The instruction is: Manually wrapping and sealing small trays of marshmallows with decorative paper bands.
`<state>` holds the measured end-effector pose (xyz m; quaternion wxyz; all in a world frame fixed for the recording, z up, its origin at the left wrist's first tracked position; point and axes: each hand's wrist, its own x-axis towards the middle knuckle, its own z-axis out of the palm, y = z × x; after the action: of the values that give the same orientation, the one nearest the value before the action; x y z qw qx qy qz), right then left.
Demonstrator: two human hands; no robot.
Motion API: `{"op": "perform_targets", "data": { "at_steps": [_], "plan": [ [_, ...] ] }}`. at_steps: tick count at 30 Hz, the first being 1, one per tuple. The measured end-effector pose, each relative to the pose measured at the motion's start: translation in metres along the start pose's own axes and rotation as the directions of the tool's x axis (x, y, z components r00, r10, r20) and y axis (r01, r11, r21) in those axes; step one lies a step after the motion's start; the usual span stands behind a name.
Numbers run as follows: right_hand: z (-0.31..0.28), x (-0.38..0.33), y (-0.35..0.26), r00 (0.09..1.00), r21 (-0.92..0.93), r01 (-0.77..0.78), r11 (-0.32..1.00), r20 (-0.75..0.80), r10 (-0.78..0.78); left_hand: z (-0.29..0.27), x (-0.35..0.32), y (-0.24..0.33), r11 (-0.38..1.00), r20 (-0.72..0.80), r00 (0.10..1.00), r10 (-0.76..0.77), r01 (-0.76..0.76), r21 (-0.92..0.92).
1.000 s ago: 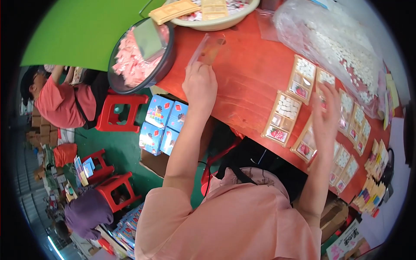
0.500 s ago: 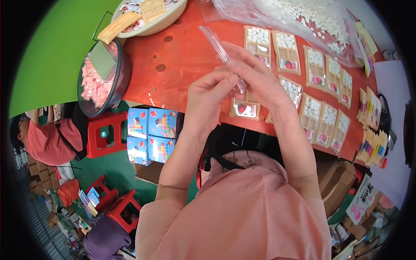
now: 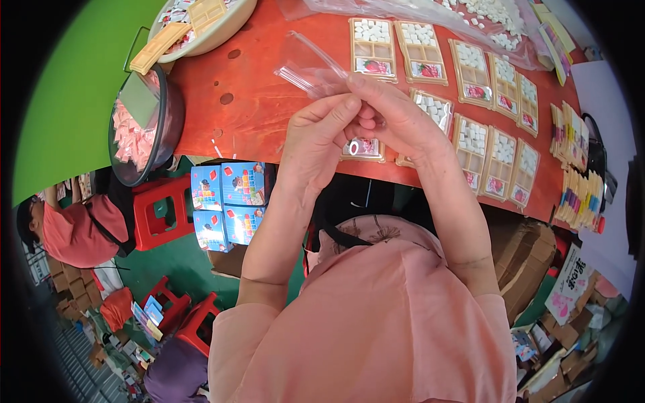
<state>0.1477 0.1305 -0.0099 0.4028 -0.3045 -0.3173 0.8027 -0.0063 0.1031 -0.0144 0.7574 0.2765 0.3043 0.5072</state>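
Note:
Clear, shiny plastic strips [image 3: 300, 79] are pinched between my two hands above the table. Their exact kind does not show; they fan apart at the far left end. My left hand [image 3: 321, 124] is closed on them, thumb on top. My right hand [image 3: 396, 117] is closed too, its thumb and fingers meeting the left fingertips. Just below the hands, a beige compartment tray [image 3: 373, 156] is partly covered by them. To the right stand several similar trays, such as one tray [image 3: 421, 50] holding small white pieces and a strawberry-print packet.
A dark tub [image 3: 176, 111] of pink packets sits at the table's left edge, near a cream basin [image 3: 232, 30] with trays on top. White pieces [image 3: 494, 15] lie on plastic sheeting at the back. Blue boxes [image 3: 243, 185] are stacked below; coloured bundles [image 3: 578, 201] lie right.
The plastic strips have tilted left and spread apart, where they were together before. My fingers have drawn closer together. The table scene has shifted slightly left in view.

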Motion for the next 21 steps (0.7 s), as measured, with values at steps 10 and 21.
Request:
{"op": "perform_targets", "data": {
  "at_steps": [10,21],
  "plan": [
    [0.000,-0.007,0.009,0.997,-0.087,-0.073,0.993,-0.039,0.070,-0.001,-0.006,0.001,0.999,-0.040,0.999,-0.012,0.013,0.031],
    [0.012,-0.023,0.009,0.998,-0.199,0.032,0.979,-0.052,-0.043,0.003,-0.014,-0.004,0.953,-0.037,0.991,0.130,-0.114,0.282]
  ]
}}
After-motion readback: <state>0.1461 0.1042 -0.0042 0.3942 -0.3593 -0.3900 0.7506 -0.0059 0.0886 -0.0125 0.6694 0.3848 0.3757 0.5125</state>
